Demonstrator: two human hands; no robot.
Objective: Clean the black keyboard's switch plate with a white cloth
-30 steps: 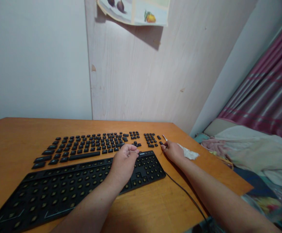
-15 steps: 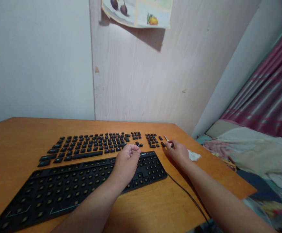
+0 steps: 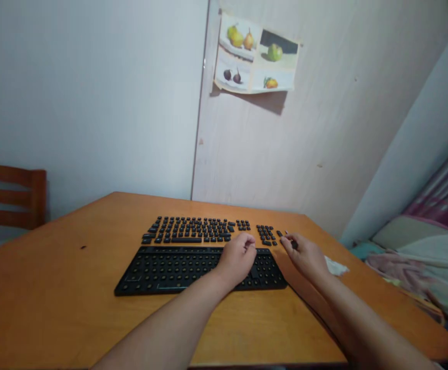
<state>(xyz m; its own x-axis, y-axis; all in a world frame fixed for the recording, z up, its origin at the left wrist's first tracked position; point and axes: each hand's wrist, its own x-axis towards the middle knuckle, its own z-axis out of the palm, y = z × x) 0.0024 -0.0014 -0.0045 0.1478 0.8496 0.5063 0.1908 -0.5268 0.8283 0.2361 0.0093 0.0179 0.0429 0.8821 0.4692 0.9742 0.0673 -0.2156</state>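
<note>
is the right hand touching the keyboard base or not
Apart: the current head view shows a strip of bare tabletop between the right hand and the right edge of the keyboard base.

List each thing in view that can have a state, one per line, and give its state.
Keyboard: flat, keycaps off wherever visible
Keycaps: detached, laid in rows beyond the keyboard
Left hand: fingers curled, contents hidden
Right hand: closed on a small dark object
White tissue: crumpled
Fruit poster: hanging, lower edge curling
</note>
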